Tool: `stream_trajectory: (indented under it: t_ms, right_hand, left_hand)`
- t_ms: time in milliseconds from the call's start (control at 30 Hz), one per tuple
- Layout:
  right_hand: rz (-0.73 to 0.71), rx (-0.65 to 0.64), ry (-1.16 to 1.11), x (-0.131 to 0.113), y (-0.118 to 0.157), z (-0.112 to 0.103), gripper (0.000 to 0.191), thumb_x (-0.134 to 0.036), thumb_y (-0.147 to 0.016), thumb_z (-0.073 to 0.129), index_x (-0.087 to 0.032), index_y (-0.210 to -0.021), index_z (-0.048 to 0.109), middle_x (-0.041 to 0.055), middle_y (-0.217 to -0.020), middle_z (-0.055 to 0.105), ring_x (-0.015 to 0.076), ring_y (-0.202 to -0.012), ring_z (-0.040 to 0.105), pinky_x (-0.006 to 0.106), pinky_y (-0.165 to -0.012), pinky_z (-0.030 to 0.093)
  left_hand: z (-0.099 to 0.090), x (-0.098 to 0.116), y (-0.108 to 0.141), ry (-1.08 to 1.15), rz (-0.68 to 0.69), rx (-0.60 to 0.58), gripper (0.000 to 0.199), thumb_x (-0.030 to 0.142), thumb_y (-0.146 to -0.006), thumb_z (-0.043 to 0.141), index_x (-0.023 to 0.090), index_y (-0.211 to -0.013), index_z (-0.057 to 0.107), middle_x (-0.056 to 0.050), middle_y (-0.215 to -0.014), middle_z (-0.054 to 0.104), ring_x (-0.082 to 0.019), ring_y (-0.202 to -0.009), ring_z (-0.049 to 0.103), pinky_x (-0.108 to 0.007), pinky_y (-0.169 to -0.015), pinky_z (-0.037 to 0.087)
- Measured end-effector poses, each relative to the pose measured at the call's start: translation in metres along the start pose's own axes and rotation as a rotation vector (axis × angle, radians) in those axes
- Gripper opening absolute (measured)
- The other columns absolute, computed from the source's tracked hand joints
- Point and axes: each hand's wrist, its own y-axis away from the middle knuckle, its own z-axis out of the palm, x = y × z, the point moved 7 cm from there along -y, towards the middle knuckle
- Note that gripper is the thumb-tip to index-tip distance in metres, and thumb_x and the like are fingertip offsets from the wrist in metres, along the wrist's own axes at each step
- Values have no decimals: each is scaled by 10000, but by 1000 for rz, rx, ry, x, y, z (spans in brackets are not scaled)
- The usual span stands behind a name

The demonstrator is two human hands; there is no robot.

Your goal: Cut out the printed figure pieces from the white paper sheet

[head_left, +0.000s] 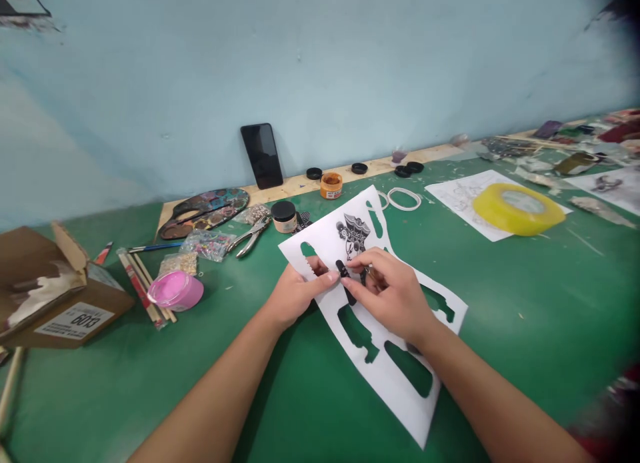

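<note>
A white paper sheet (327, 239) with several cut-out openings is held tilted above the green table. My left hand (300, 289) grips its left edge, thumb on top and fingers underneath, partly seen through an opening. A black-and-white printed figure (355, 231) shows on the upper part of the sheet. My right hand (387, 286) is over the middle of the sheet, its thumb and index finger pinched at a small black piece (343, 271). Whether that piece is loose or part of the sheet cannot be made out.
Left stand a cardboard box (85, 316), a pink jar (176, 290), pliers (251, 235) and a paint palette (205, 211). A phone (262, 156) leans on the wall near an orange jar (331, 185). Right lies yellow tape (483, 206) on printed paper (450, 191).
</note>
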Motion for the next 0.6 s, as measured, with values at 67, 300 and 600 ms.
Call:
stream_trajectory:
  t_ms: [67, 300, 600]
  right_hand:
    - [-5, 17, 15, 0, 0, -1, 117, -240, -857, 654, -201, -966, 634, 0, -802, 581, 110, -561, 472, 285, -582, 441]
    - [-54, 33, -26, 0, 2, -1, 187, -220, -892, 614, -241, -1063, 687, 43, -997, 595, 87, -531, 462, 300, -559, 466]
    - [-108, 33, 30, -4, 3, -1, 193, -211, -909, 589, -237, -1046, 723, 55, -984, 618, 124, -628, 559, 319, -609, 521]
  left_hand:
    - [0, 2, 0, -34, 17, 3, 285, 403, -785, 756, 137, -778, 654, -4, -703, 561, -108, -629, 483, -236, -598, 376]
    - [-3, -1, 1, -28, 9, 2, 278, 406, -785, 754, 148, -832, 663, -4, -725, 540, -119, -659, 478, -242, -622, 373]
    - [-4, -6, 1, 11, -24, 17, 295, 429, -780, 747, 157, -813, 639, -13, -734, 559, -138, -668, 506, -262, -638, 398]
